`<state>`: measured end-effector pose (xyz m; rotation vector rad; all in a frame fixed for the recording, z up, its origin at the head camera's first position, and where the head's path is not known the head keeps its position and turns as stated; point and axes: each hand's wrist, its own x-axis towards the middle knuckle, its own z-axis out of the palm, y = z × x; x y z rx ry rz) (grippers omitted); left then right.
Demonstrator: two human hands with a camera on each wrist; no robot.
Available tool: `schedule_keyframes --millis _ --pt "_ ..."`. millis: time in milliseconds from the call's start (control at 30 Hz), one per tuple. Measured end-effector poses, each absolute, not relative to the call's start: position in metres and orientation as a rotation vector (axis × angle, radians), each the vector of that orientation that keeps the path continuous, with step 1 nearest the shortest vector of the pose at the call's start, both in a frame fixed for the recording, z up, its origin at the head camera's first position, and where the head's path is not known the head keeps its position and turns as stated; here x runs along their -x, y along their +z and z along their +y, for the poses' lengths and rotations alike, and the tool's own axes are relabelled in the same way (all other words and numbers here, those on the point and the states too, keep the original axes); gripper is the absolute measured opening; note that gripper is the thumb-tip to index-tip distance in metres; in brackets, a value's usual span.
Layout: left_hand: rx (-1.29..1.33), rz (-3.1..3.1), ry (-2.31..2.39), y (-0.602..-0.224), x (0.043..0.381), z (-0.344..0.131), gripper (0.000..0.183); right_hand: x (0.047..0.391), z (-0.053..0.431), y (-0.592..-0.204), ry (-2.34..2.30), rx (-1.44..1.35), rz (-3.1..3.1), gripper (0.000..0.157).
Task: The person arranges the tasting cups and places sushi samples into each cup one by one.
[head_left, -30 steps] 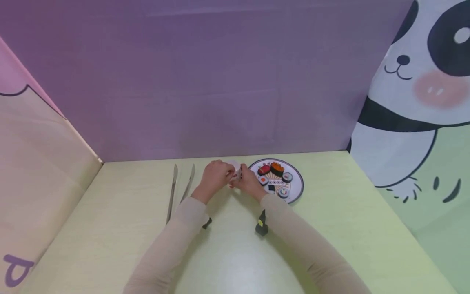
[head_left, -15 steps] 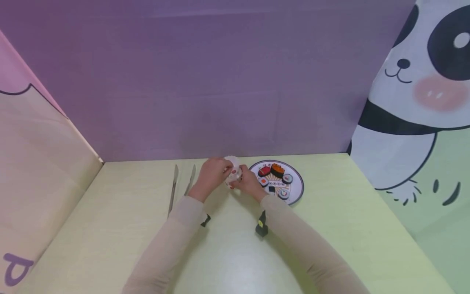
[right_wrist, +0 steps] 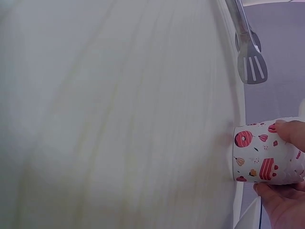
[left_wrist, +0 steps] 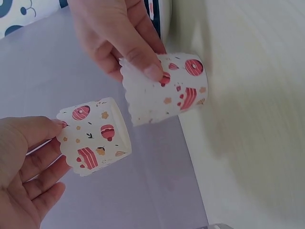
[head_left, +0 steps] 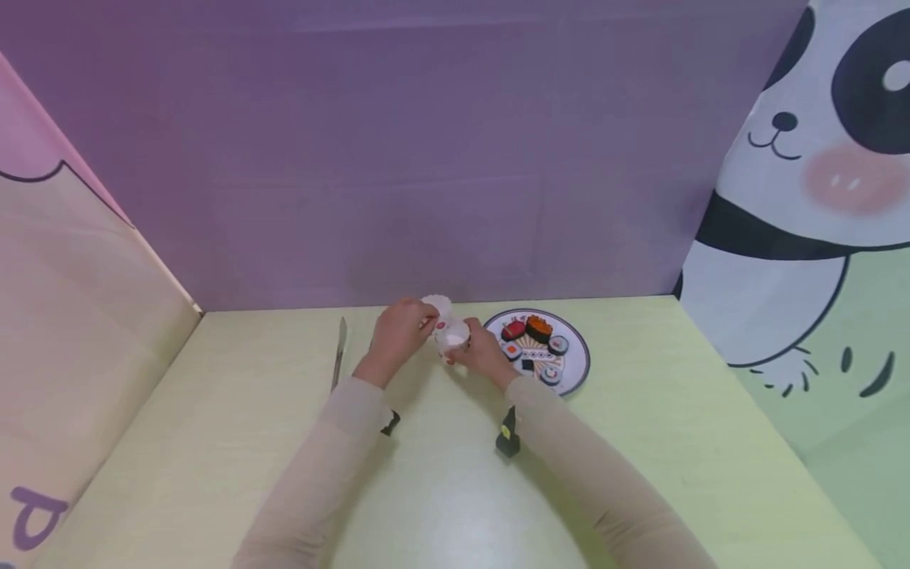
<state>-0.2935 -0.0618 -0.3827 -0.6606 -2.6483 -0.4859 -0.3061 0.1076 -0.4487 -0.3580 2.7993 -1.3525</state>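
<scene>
Two white paper baking cups with red cake and doughnut prints are held apart in front of me. My left hand (head_left: pixel 398 336) pinches one baking cup (left_wrist: pixel 95 136) by its scalloped rim, thumb outside, as the left wrist view shows. Just to the right and nearer, my right hand (head_left: pixel 485 349) grips the other baking cup (right_wrist: pixel 257 152), its fingers and thumb around the side. This second cup stands close over the table, its mouth showing from above in the head view. A sushi-printed plate (head_left: pixel 577 356) lies right beside my right hand, partly hidden by it.
To the left a long metal utensil (head_left: pixel 340 354) lies on the table (head_left: pixel 441 490), its near end behind my left sleeve. A slotted metal utensil head (right_wrist: pixel 252 67) shows in the right wrist view. A purple backdrop (head_left: pixel 441 158) rises behind the table's far edge.
The two baking cups, together between my hands a second ago, have come apart. My left hand has moved left and slightly up with one; my right hand has stayed in place with the other.
</scene>
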Motion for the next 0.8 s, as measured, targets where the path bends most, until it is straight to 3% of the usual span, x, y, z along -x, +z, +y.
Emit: schedule_keyframes --millis 800 --pt "0.545 -2.650 -0.522 -0.401 0.300 -0.087 0.009 0.308 0.107 -0.451 -1.328 0.372 2.826 0.057"
